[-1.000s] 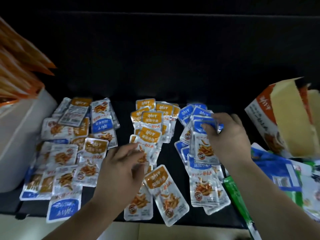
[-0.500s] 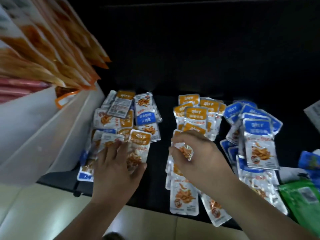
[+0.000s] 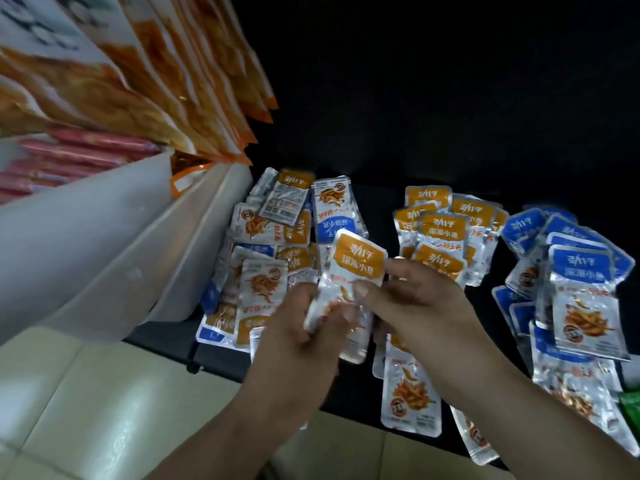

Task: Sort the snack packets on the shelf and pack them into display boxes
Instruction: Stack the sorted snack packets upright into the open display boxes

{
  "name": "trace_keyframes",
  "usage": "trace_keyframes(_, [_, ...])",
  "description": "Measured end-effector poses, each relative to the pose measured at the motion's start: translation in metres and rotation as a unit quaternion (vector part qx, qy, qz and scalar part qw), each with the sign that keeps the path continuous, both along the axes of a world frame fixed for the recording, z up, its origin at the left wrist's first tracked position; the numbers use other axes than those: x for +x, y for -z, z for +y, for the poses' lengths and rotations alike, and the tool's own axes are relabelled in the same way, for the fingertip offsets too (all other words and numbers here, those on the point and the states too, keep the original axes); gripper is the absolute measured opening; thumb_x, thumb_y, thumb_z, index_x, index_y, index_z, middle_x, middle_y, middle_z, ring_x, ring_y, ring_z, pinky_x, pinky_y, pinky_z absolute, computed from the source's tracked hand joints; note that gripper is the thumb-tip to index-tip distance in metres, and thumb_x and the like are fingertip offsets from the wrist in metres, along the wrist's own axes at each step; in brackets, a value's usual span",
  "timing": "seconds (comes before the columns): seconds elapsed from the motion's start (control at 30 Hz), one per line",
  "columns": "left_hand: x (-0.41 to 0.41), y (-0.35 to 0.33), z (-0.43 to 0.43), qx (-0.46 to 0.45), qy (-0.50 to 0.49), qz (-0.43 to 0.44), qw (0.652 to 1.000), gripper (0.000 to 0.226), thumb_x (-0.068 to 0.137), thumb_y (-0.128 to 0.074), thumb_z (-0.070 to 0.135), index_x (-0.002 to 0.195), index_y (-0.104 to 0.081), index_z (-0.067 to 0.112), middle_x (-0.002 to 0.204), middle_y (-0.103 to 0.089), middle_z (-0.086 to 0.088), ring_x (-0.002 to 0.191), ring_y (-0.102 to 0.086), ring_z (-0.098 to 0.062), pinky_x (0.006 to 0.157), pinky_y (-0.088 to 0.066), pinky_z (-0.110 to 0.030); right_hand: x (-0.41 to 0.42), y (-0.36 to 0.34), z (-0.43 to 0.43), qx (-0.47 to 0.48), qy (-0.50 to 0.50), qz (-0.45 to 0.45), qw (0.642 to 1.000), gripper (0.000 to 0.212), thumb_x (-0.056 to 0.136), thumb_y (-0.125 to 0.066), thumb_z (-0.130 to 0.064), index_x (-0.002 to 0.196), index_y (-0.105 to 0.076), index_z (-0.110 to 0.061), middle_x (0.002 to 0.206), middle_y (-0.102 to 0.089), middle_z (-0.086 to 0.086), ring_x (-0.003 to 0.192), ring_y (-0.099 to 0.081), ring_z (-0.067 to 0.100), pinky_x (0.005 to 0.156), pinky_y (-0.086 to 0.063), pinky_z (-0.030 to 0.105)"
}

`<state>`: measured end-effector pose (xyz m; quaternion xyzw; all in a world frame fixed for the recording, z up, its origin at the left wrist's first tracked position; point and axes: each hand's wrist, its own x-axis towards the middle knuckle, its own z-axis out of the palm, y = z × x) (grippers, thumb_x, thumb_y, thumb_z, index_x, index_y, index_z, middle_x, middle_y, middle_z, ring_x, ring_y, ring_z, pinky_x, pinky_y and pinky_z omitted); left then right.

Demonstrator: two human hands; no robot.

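Working down from biggest: logged dark shelf (image 3: 382, 216) running across frame, with white bin (image 3: 104, 254) at its left end stuffed with large orange bags (image 3: 156, 81). Counted 3 piles of snack packets lying on shelf: mixed pile (image 3: 270, 230) just beside bin, orange-topped pile (image 3: 440, 230) in middle, blue-topped pile (image 3: 581, 271) at right. Found left hand (image 3: 294, 341) curled round lower end of 1 orange-topped packet (image 3: 356, 258), and right hand (image 3: 422, 306) pinching its right edge, thumb on front. Noted packet raised above gap between mixed pile and orange-topped pile, orange end away from body.

Judged packet light, thin and floppy, foil face probably slick; best taken by flat sealed edge or across middle between thumb and fingers, not by a corner. Judged stacks apt to slide if nudged.

Could not make out fingers behind packet, nor whether more packets sat behind it in left hand. Could not read print. Noted blue-topped pile and green packet (image 3: 630, 407) cut off at right edge; bin's inside hidden. Spotted no display box for certain.
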<state>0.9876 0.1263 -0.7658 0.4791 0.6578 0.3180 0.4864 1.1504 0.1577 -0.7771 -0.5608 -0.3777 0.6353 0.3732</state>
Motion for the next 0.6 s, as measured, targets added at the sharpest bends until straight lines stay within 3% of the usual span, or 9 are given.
trace_keyframes(0.07, [-0.003, 0.008, -0.012, 0.003, 0.051, 0.035, 0.998, 0.009, 0.101, -0.062, 0.037, 0.107, -0.065, 0.032, 0.082, -0.070, 0.004, 0.065, -0.063, -0.008, 0.057, -0.052, -0.033, 0.000, 0.001, 0.001, -0.005, 0.030, -0.022, 0.999, 0.017, 0.090, -0.080, -0.021, 0.104, -0.072, -0.026, 0.091, -0.079, 0.002, 0.080, -0.076, 0.033, 0.074, -0.061, 0.063])
trace_keyframes(0.13, [-0.024, 0.024, -0.018, 0.017, 0.059, 0.188, 0.980, 0.019, 0.096, -0.067, 0.044, 0.112, -0.066, 0.033, 0.098, -0.065, 0.012, 0.085, -0.063, -0.005, 0.070, -0.056, -0.034, 0.006, 0.003, 0.004, 0.002, 0.050, -0.064, 0.997, 0.012, 0.089, -0.080, -0.019, 0.096, -0.071, -0.023, 0.087, -0.079, 0.001, 0.078, -0.076, 0.032, 0.074, -0.063, 0.057])
trace_keyframes(0.2, [-0.049, 0.037, -0.015, 0.069, 0.060, 0.397, 0.913, 0.037, 0.090, -0.071, 0.042, 0.123, -0.065, 0.027, 0.125, -0.061, 0.006, 0.112, -0.060, -0.023, 0.087, -0.056, -0.043, 0.015, 0.005, 0.006, 0.013, 0.053, -0.110, 0.992, 0.012, 0.088, -0.081, -0.020, 0.089, -0.069, -0.020, 0.078, -0.077, -0.005, 0.069, -0.075, 0.018, 0.067, -0.065, 0.042])
trace_keyframes(0.27, [-0.067, 0.046, -0.008, 0.081, 0.079, 0.489, 0.865, 0.058, 0.082, -0.065, 0.046, 0.135, -0.061, 0.020, 0.143, -0.058, -0.008, 0.120, -0.056, -0.039, 0.093, -0.053, -0.053, 0.025, 0.008, 0.006, 0.026, 0.063, -0.156, 0.985, 0.018, 0.087, -0.083, -0.021, 0.083, -0.065, -0.017, 0.065, -0.071, -0.004, 0.055, -0.068, 0.012, 0.057, -0.060, 0.032])
trace_keyframes(0.37, [-0.075, 0.054, 0.007, 0.067, 0.077, 0.533, 0.840, 0.065, 0.080, -0.066, 0.044, 0.138, -0.057, 0.017, 0.141, -0.061, -0.012, 0.116, -0.057, -0.043, 0.093, -0.051, -0.056, 0.042, 0.014, 0.009, 0.048, 0.082, -0.208, 0.974, 0.021, 0.087, -0.082, -0.022, 0.083, -0.062, -0.015, 0.060, -0.067, -0.003, 0.044, -0.061, 0.010, 0.046, -0.050, 0.020])
trace_keyframes(0.47, [-0.070, 0.059, 0.018, 0.053, 0.069, 0.549, 0.831, 0.073, 0.077, -0.078, 0.036, 0.143, -0.052, 0.016, 0.137, -0.062, -0.016, 0.113, -0.056, -0.047, 0.091, -0.051, -0.059, 0.055, 0.019, 0.013, 0.068, 0.095, -0.266, 0.957, 0.024, 0.087, -0.083, -0.028, 0.083, -0.060, -0.020, 0.064, -0.066, -0.003, 0.050, -0.061, 0.007, 0.044, -0.043, 0.014])
trace_keyframes(0.6, [-0.073, 0.059, 0.032, 0.061, 0.075, 0.569, 0.817, 0.085, 0.074, -0.083, 0.040, 0.145, -0.045, 0.012, 0.122, -0.065, -0.021, 0.106, -0.057, -0.047, 0.085, -0.053, -0.054, 0.069, 0.029, 0.019, 0.073, 0.070, -0.375, 0.922, 0.028, 0.086, -0.081, -0.044, 0.085, -0.059, -0.026, 0.063, -0.064, -0.011, 0.059, -0.062, 0.002, 0.054, -0.048, 0.024])
